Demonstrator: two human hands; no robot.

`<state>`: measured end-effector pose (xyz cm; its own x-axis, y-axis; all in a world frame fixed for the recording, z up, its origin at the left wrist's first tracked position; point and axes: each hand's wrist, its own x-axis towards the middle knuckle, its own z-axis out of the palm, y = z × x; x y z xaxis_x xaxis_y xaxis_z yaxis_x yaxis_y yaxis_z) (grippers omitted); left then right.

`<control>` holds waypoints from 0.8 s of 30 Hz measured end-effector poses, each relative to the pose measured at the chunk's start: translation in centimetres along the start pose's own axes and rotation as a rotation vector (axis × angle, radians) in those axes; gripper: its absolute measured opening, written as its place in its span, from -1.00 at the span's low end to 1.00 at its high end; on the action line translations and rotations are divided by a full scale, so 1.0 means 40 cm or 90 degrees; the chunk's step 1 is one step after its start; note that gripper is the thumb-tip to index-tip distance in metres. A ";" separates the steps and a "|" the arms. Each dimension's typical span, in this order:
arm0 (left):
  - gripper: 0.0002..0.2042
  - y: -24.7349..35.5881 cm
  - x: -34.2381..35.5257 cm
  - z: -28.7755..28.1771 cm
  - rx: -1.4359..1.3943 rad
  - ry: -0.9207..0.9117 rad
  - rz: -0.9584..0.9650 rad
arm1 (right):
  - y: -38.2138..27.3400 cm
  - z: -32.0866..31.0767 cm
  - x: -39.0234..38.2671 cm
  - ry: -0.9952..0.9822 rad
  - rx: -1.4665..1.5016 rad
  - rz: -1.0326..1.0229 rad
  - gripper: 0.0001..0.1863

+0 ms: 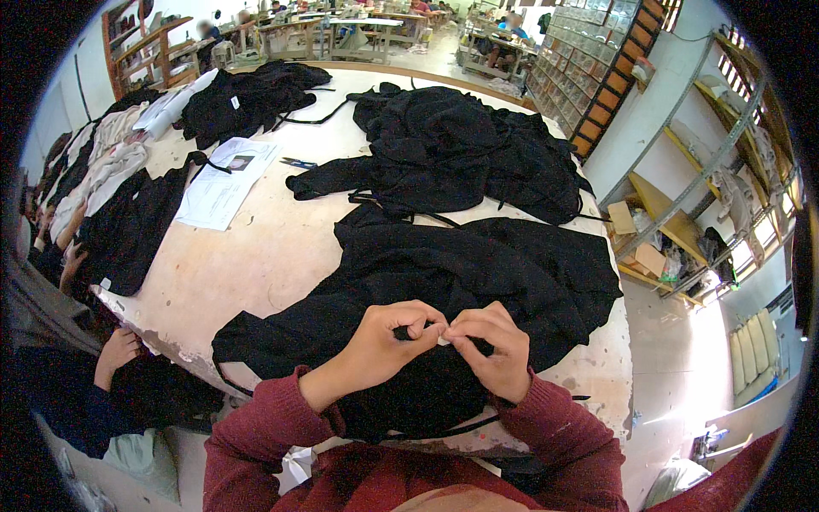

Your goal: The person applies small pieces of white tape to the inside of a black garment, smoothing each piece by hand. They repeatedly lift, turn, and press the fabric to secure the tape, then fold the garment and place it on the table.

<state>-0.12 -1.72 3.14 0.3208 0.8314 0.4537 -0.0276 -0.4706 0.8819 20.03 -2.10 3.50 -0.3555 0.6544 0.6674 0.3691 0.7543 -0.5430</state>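
Observation:
A black garment [478,264] lies spread on the table right before me, one sleeve reaching to the left. Over it, my left hand [388,340] and my right hand [493,348] meet, thumbs and fingertips pinched together. Between the fingertips shows a small white piece [444,340], perhaps a label; the fingers cover most of it. Whether it is attached to the garment I cannot tell. Farther back sits a heaped pile of black garments [461,145]. Left of that pile lie small dark-and-blue thread snips [299,163].
A printed paper sheet [220,196] rests on the pale worktable [264,264]. More black clothes [243,102] lie at the far left. A co-worker's hand [118,348] is at the table's left edge. Metal shelves [682,196] stand on the right, sewing tables [363,34] at the back.

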 end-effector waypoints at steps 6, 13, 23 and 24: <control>-0.63 -0.002 0.001 0.001 0.017 0.019 0.009 | 0.001 0.001 0.003 0.001 -0.045 -0.049 -0.79; -0.60 -0.002 0.000 0.006 0.081 0.045 0.052 | -0.021 -0.006 0.020 0.004 -0.066 0.011 -0.76; -0.56 0.005 0.004 -0.001 0.058 0.021 -0.011 | 0.013 -0.015 0.008 -0.006 -0.181 -0.153 -0.82; -0.56 0.007 0.004 -0.001 0.044 0.015 -0.036 | 0.019 -0.012 0.006 0.005 -0.176 -0.165 -0.83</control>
<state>-0.12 -1.68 3.46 0.2980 0.8633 0.4074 0.0558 -0.4418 0.8954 20.64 -1.37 3.50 -0.4609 0.4431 0.7689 0.4861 0.8509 -0.1990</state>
